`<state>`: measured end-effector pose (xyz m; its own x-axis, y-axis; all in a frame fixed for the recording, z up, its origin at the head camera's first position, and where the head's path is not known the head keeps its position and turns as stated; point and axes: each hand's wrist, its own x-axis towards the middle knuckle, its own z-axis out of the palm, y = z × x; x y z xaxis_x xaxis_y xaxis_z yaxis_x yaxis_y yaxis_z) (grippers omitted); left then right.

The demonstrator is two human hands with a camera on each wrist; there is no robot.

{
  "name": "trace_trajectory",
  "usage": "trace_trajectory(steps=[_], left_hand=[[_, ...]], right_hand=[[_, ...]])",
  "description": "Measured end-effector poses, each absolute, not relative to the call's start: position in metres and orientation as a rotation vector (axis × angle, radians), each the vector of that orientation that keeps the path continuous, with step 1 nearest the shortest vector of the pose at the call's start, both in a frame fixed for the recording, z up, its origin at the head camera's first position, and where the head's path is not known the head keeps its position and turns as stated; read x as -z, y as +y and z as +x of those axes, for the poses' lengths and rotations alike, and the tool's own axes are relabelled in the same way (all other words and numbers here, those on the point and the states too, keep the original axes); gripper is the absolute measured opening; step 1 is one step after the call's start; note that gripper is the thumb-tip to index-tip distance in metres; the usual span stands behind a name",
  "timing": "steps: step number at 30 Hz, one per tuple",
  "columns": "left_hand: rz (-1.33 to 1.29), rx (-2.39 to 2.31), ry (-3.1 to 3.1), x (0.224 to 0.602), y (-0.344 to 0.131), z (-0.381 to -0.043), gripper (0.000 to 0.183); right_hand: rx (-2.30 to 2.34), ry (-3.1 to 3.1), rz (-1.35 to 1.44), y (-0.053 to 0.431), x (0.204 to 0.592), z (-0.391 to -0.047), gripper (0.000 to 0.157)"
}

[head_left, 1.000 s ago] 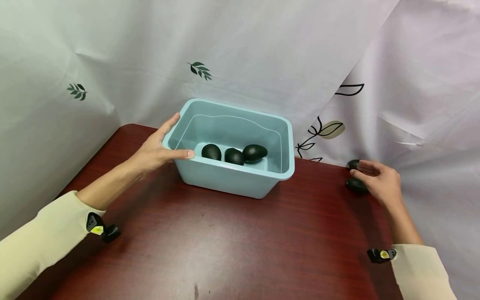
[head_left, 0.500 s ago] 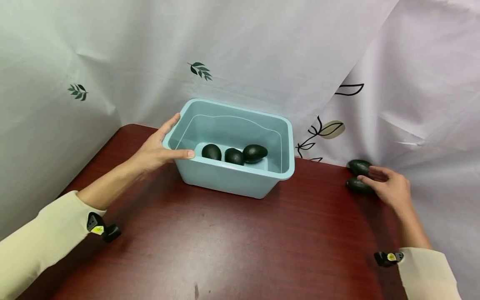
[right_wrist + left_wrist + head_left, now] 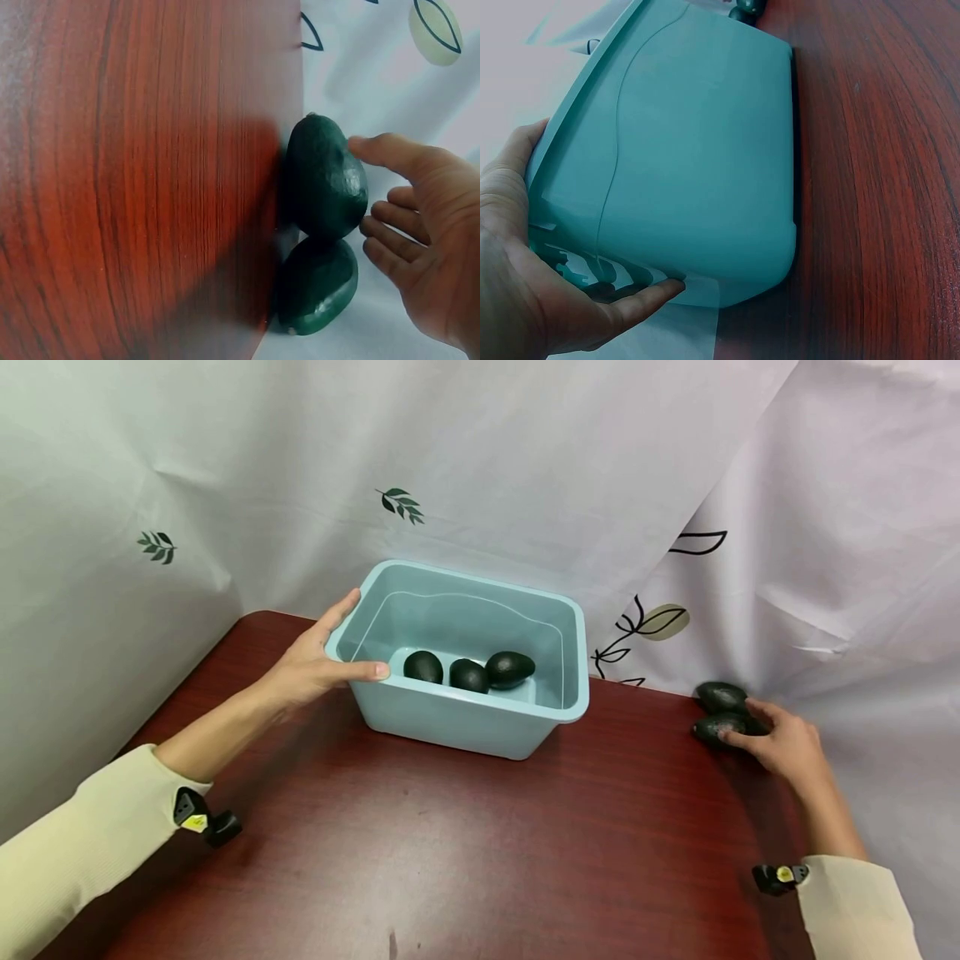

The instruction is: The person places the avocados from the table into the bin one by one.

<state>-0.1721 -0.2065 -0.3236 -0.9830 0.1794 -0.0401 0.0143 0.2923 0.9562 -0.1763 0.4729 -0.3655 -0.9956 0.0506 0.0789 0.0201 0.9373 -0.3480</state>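
On the surface (image 3: 450, 852), the right hand (image 3: 791, 743) curls its grip round the nearer avocado (image 3: 716, 729), probably firm and slick, best held across its middle. The left hand (image 3: 307, 668) clasps the blue plastic tub (image 3: 442, 718) containing three avocados (image 3: 510, 669). Farther right lies another avocado (image 3: 720, 695).

Smooth plastic bin (image 3: 450, 718), glossy avocados (image 3: 326, 180), wood-grained table (image 3: 450, 827)

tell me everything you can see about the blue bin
The bin is light blue, seemingly smooth plastic, oblong and open-topped, with rounded corners, a lipped rim and walls narrowing toward the base. A thin pale line curves along its inner walls. It stands upright on the table, slightly askew near the hanging cloth, with three avocados on its floor. The left hand grips its left end, thumb on the near rim.
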Motion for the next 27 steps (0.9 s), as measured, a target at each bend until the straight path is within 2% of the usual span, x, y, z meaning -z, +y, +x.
trace_trajectory(steps=[15, 27], left_hand=[[0.187, -1.779, 2.421, 0.323, -0.206, -0.172, 0.113], [0.192, -1.796, 2.407, 0.324, -0.206, -0.172, 0.112]], right_hand=[[-0.499, -3.060, 0.011, 0.476, 0.373, -0.179, 0.082], [-0.537, -3.034, -0.040, 0.460, 0.382, -0.183, 0.083]])
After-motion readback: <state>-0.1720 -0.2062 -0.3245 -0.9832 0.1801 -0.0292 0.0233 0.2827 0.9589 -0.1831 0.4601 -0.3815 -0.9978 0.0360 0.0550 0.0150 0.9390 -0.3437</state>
